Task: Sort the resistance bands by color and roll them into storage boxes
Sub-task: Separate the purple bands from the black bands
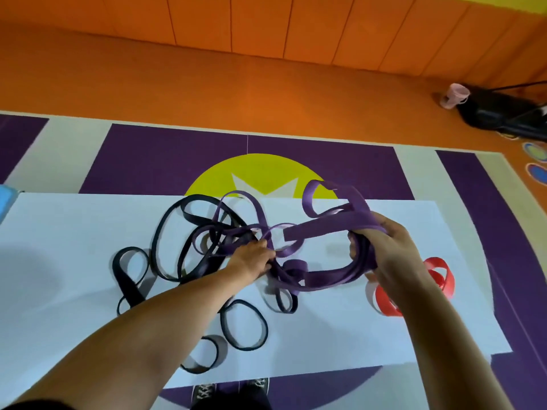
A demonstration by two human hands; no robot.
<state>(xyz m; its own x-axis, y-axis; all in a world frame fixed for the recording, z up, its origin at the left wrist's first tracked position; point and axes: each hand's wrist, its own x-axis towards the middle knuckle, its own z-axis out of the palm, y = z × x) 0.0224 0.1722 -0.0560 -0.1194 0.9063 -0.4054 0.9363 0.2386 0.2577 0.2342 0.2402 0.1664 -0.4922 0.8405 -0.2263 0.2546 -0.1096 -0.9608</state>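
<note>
R hand (pixel 387 247) fingers curl round purple bands (pixel 325 229); L hand (pixel 254 255) pinches a strand. We free purple from black bands (pixel 128 284).

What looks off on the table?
Purple bands and black bands are tangled in one heap on the table, unsorted. Left hand and right hand grip purple loops. Red band lies apart, partly under the right hand. No damage visible.

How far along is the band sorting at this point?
Early. Done: a red band lies apart on the right. In hand: the right hand and left hand grip purple bands tangled with black bands. Left: untangling them; nothing visibly rolled or boxed.
</note>
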